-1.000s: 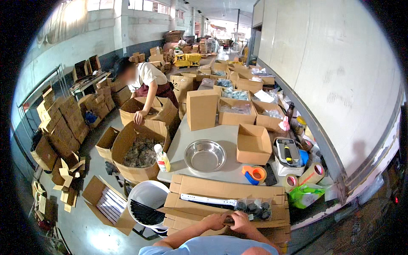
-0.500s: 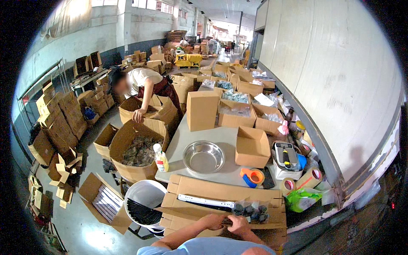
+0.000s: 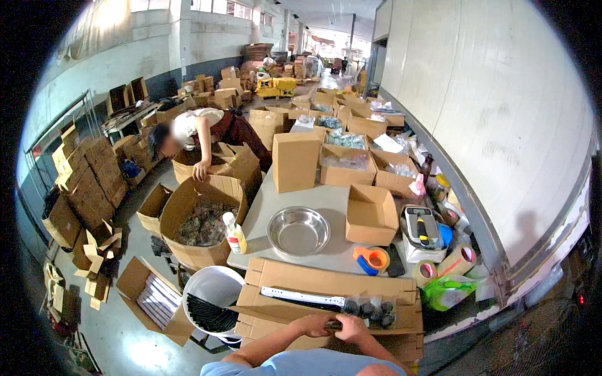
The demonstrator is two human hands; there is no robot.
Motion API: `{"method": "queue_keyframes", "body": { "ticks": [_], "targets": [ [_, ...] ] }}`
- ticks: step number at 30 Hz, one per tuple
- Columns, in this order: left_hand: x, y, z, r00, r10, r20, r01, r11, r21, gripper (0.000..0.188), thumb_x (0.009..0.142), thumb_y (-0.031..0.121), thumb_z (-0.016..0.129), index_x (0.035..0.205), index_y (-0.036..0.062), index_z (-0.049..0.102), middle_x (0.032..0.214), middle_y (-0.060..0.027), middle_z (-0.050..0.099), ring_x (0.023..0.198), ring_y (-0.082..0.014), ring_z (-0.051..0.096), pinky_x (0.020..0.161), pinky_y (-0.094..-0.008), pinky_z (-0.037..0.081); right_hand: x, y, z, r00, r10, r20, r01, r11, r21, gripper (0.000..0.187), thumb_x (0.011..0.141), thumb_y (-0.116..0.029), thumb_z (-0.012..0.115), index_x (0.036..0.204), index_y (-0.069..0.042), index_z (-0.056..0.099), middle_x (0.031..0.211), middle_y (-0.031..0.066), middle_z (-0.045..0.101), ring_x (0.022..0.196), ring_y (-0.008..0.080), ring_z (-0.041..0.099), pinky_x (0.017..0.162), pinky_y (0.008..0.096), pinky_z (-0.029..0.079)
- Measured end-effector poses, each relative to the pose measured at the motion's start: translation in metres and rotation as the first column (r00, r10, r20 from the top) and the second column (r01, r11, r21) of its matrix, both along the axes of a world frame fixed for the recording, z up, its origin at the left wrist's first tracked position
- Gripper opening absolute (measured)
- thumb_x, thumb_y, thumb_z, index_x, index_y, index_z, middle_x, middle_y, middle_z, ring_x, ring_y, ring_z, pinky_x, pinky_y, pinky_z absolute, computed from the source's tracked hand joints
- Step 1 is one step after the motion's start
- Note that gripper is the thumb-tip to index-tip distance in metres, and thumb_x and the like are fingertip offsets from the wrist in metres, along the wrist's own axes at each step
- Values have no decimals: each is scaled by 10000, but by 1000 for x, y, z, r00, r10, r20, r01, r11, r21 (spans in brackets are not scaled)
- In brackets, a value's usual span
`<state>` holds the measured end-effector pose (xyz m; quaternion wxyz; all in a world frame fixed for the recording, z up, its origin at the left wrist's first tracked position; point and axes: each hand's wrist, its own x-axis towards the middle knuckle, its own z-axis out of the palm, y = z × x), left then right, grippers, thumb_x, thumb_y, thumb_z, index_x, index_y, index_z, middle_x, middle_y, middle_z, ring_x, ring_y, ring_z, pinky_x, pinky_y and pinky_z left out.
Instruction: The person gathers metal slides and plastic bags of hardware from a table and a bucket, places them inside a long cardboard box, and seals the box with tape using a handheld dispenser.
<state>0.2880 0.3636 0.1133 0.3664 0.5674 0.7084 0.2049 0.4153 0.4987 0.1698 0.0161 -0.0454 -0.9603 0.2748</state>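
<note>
My left hand point(image 3: 315, 325) and my right hand point(image 3: 352, 329) are close together over an opened cardboard box point(image 3: 269, 276). Fingers of both are curled at a small dark item between them, too hidden to name. Just beyond the hands, a silver metal rail point(image 3: 301, 296), like a drawer slide, rests across the cardboard with a black length along its near side. At the rail's right end lies a clear plastic bag point(image 3: 371, 311) with several dark round parts inside, close to my right hand.
On the table point(image 3: 251, 216) stand a steel bowl point(image 3: 298, 231), a bottle point(image 3: 234, 233), an open carton point(image 3: 371, 215), tape rolls point(image 3: 371, 258) and a scale point(image 3: 421, 227). Left, a white bucket point(image 3: 216, 288) holds black strips. A co-worker point(image 3: 200, 128) bends over cartons.
My hands have drawn slightly apart, showing more of the dark item between them. The co-worker has leaned lower and further left over the carton.
</note>
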Motion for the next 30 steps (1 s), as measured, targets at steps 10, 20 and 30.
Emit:
{"method": "queue_keyframes", "body": {
  "ticks": [10,20,30],
  "targets": [
    [-6,-1,-26,998,-59,28,54,987,152,636,781,406,601,1309,142,364,1154,-216,559,1025,-409,539,877,-467,425,-6,-2,12,995,25,101,-29,999,34,363,618,-275,644,892,-46,577,883,188,617,848,373,594,740,447,481],
    [1,-3,-5,994,-9,107,-1,996,89,476,791,300,618,1181,56,494,1135,-189,579,1039,-339,558,900,-409,427,-5,-4,14,982,46,182,-53,998,31,432,625,-295,655,952,-30,556,955,199,607,910,371,582,779,443,476],
    [-3,-5,-16,992,-83,93,67,984,164,627,807,473,555,1286,98,405,1170,-220,552,1046,-401,531,893,-445,423,-3,-6,13,980,6,201,-16,999,49,427,629,-290,658,980,-58,586,930,188,618,885,368,588,769,441,482]
  ]
}}
